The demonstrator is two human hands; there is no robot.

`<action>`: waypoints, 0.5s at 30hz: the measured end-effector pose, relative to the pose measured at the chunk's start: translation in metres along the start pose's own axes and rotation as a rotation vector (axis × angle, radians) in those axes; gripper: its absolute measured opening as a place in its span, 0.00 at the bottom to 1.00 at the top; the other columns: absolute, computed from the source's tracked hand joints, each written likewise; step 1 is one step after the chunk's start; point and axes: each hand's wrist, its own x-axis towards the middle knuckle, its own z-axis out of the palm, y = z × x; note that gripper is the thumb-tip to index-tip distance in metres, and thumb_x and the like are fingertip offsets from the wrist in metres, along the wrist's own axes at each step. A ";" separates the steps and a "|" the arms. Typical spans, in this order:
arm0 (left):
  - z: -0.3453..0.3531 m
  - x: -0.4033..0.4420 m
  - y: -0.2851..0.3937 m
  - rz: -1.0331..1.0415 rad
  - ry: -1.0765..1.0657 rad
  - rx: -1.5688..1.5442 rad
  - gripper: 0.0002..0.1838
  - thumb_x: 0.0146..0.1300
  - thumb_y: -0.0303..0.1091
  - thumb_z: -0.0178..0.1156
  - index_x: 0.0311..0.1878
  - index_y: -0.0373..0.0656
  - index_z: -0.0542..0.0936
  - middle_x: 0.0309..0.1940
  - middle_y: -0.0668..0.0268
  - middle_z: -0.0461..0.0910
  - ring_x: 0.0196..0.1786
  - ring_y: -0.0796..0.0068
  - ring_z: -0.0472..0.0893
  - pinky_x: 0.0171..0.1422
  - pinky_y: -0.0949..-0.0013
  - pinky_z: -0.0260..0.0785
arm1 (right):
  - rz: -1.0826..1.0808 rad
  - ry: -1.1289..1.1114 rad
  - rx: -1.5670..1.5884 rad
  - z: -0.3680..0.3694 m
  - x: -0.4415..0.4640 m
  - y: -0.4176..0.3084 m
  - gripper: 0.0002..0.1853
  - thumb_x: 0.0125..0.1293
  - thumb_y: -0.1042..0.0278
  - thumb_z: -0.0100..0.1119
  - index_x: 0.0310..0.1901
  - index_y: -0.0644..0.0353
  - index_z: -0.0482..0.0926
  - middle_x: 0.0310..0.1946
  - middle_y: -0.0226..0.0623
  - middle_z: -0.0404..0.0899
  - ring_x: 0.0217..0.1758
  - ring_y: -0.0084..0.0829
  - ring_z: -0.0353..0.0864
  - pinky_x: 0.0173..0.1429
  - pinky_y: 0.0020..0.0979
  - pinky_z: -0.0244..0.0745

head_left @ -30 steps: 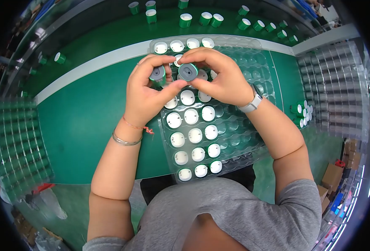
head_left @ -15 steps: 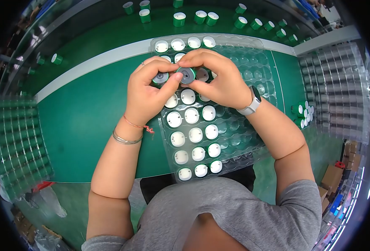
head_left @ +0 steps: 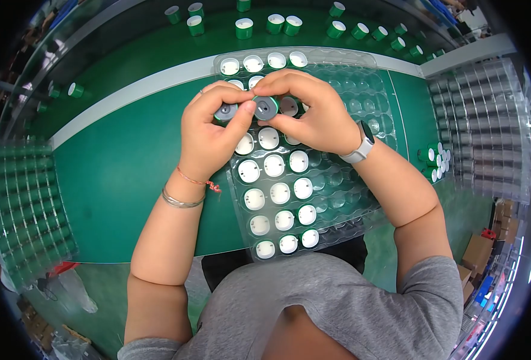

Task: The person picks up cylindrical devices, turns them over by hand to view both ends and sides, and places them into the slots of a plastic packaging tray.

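My left hand (head_left: 212, 123) is closed around a small green cylindrical part with a dark grey end (head_left: 226, 111). Between the fingers and thumb of my right hand (head_left: 307, 108) sits a second green cylindrical part with a dark grey round face and small slots (head_left: 266, 108). The fingertips of both hands meet beside this second part. Below them lies a clear plastic tray (head_left: 352, 180) with rows of green cups with white tops (head_left: 274, 165) in its left columns. My hands cover some of the tray's upper cups.
Behind a pale rail (head_left: 139, 87), more green cups (head_left: 244, 28) stand spread along a green belt. Clear trays stand at the left (head_left: 28, 204) and right (head_left: 481, 126). A cluster of green parts with white ends (head_left: 436, 159) lies at the table's right edge.
The cups on the belt have shifted left. The part in my left hand has moved slightly left and tilted; my right hand stays nearly in place.
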 end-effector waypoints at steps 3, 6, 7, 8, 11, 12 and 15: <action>-0.003 -0.003 -0.003 -0.065 -0.008 -0.118 0.05 0.61 0.24 0.63 0.40 0.37 0.82 0.35 0.64 0.80 0.38 0.73 0.79 0.45 0.71 0.71 | 0.083 -0.001 0.099 -0.001 -0.001 -0.004 0.21 0.53 0.82 0.70 0.50 0.62 0.79 0.51 0.38 0.81 0.53 0.30 0.81 0.52 0.29 0.78; -0.007 -0.002 -0.002 -0.040 -0.078 -0.230 0.10 0.65 0.25 0.56 0.48 0.34 0.80 0.42 0.62 0.77 0.42 0.73 0.78 0.49 0.69 0.72 | 0.051 -0.005 0.116 -0.002 -0.001 0.000 0.22 0.54 0.81 0.70 0.52 0.62 0.78 0.53 0.39 0.79 0.54 0.29 0.80 0.54 0.29 0.78; -0.008 -0.001 -0.001 -0.039 -0.080 -0.229 0.10 0.65 0.25 0.56 0.48 0.34 0.80 0.42 0.62 0.77 0.42 0.73 0.78 0.49 0.69 0.72 | 0.051 -0.003 0.115 -0.002 -0.002 0.002 0.22 0.54 0.81 0.70 0.52 0.62 0.78 0.53 0.39 0.79 0.54 0.29 0.80 0.54 0.29 0.78; -0.008 0.001 0.000 -0.005 -0.095 -0.233 0.13 0.66 0.24 0.53 0.53 0.33 0.77 0.45 0.61 0.75 0.45 0.73 0.77 0.52 0.68 0.72 | 0.049 -0.006 0.151 -0.001 -0.002 0.004 0.23 0.55 0.81 0.70 0.53 0.63 0.77 0.54 0.39 0.78 0.55 0.30 0.80 0.55 0.30 0.78; -0.007 0.003 -0.005 0.051 -0.111 -0.200 0.18 0.68 0.23 0.49 0.61 0.33 0.73 0.51 0.59 0.72 0.49 0.72 0.76 0.56 0.68 0.72 | 0.069 -0.004 0.199 -0.001 -0.003 0.011 0.23 0.56 0.82 0.69 0.55 0.64 0.74 0.55 0.40 0.76 0.56 0.31 0.79 0.59 0.33 0.77; -0.006 0.003 -0.008 0.073 -0.110 -0.163 0.21 0.69 0.23 0.48 0.64 0.33 0.70 0.53 0.58 0.71 0.51 0.72 0.75 0.58 0.68 0.72 | 0.090 -0.001 0.212 -0.002 -0.003 0.012 0.24 0.57 0.82 0.68 0.55 0.64 0.73 0.55 0.40 0.75 0.57 0.31 0.78 0.61 0.34 0.77; 0.000 0.001 -0.010 0.091 -0.018 -0.126 0.24 0.69 0.22 0.51 0.68 0.34 0.66 0.54 0.59 0.71 0.55 0.70 0.76 0.60 0.67 0.72 | 0.148 0.072 0.321 -0.002 -0.002 0.011 0.24 0.58 0.82 0.68 0.56 0.63 0.72 0.54 0.39 0.74 0.58 0.31 0.77 0.62 0.35 0.76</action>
